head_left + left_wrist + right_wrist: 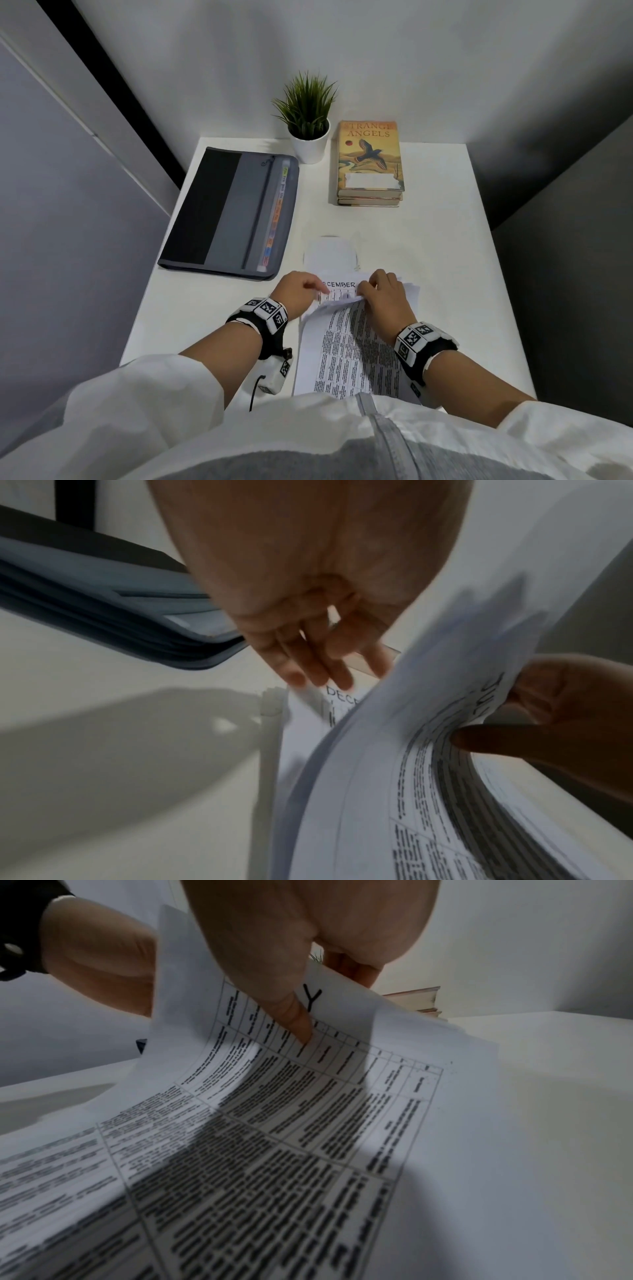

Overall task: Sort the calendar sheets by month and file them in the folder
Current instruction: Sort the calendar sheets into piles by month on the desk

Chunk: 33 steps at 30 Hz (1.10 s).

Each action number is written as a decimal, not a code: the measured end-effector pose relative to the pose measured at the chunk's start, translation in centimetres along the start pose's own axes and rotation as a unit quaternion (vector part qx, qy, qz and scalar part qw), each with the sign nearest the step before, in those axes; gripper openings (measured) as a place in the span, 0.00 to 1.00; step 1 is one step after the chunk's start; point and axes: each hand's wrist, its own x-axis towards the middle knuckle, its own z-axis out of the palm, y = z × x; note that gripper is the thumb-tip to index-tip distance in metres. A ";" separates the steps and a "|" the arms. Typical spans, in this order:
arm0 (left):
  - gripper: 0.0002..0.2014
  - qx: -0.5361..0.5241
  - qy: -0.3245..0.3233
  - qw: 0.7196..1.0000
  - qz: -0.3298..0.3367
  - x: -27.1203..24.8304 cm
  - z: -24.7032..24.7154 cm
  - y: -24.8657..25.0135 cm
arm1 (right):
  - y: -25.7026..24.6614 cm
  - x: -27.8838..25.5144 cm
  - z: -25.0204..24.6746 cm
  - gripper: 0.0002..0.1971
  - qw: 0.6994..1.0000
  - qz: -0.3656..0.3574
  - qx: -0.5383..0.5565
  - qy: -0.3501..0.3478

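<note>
My right hand pinches the top printed white calendar sheet, lifted at its far edge, lower centre of frame. My left hand rests w/ relaxed fingers on the sheet below, headed DECEMBER. The grey-and-black zip folder lies shut on the white worktop, centre-left.

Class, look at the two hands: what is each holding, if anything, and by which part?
The right hand pinches the top sheet at its far, heading edge, lifting it. The left hand rests its fingers on the December sheet beneath, near the heading.
</note>
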 end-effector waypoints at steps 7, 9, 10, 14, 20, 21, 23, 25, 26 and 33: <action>0.23 -0.041 0.075 0.993 -0.086 1.8 0.1 -1.2 | 0.1 0.1 -0.5 0.11 0.999 -0.033 0.026 0.003; 0.16 -0.004 0.092 0.995 -0.048 1.8 0.2 -1.5 | 0.2 0.2 -0.4 0.09 0.999 -0.029 0.028 -0.017; 0.12 0.007 0.106 0.994 -0.030 1.8 0.2 -1.4 | 0.3 0.2 -0.3 0.08 0.999 -0.033 0.034 -0.023; 0.08 -0.023 0.130 0.991 -0.024 1.8 0.2 -0.7 | 0.3 0.5 -0.3 0.12 0.996 -0.051 0.059 -0.047; 0.07 -0.008 0.128 0.992 -0.017 1.3 -0.1 -0.7 | -0.6 1.1 -0.9 0.21 0.983 0.003 0.179 -0.044; 0.06 -0.004 0.129 0.991 -0.012 1.3 -0.1 -0.7 | -0.7 1.4 -1.0 0.24 0.978 0.027 0.204 -0.038; 0.06 -0.001 0.131 0.991 -0.006 1.3 -0.3 -0.7 | -0.7 2.0 -1.1 0.22 0.965 0.080 0.246 -0.037; 0.05 0.001 0.133 0.991 0.004 1.2 -0.4 -0.6 | -0.7 2.5 -1.0 0.11 0.954 0.118 0.274 -0.038; 0.05 -0.005 0.130 0.991 0.012 1.1 -0.5 -0.5 | -0.7 2.7 -1.1 0.07 0.950 0.129 0.282 -0.043; 0.16 -0.080 0.059 0.995 0.029 0.5 -0.4 -0.1 | -1.1 3.7 -1.7 0.12 0.959 0.122 0.241 -0.087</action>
